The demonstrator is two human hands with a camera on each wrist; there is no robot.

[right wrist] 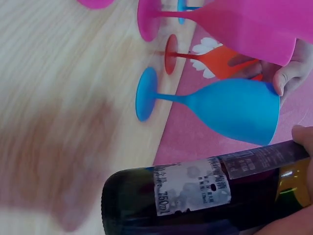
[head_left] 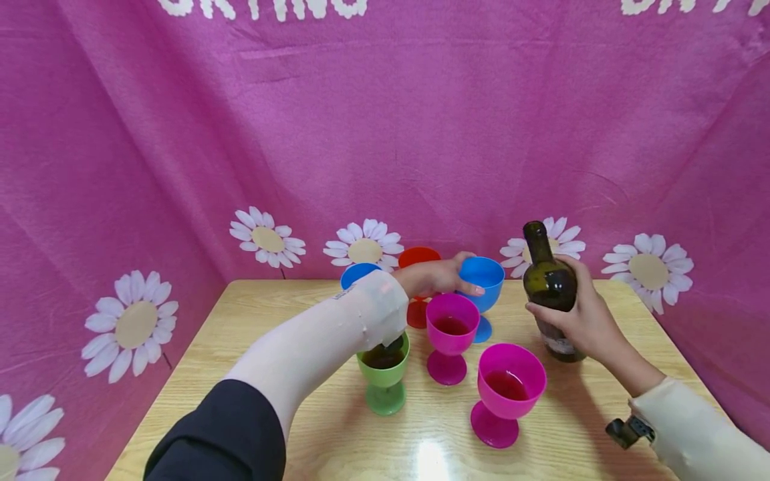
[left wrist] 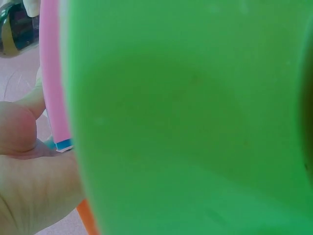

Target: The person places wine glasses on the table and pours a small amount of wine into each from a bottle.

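The worktop (head_left: 337, 444) is wood-grained. Far right, right fingers (head_left: 577, 274) wrap the glass bottle (head_left: 547, 287); a loose grip could let its smooth cylinder slip. Far centre, part-curled left fingers (head_left: 473, 290) hold the right blue goblet (head_left: 491, 294); pulling sideways could tip its slim stem.

blue goblet (head_left: 490, 287) partly hidden, lettering (head_left: 281, 8) cut off

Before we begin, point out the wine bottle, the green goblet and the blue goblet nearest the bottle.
Wine bottle (head_left: 549, 286), head view, on the dark glass body.
Green goblet (head_left: 385, 377), head view, on the bowl's outside.
Blue goblet (right wrist: 227, 106), right wrist view, on the bowl's outside.
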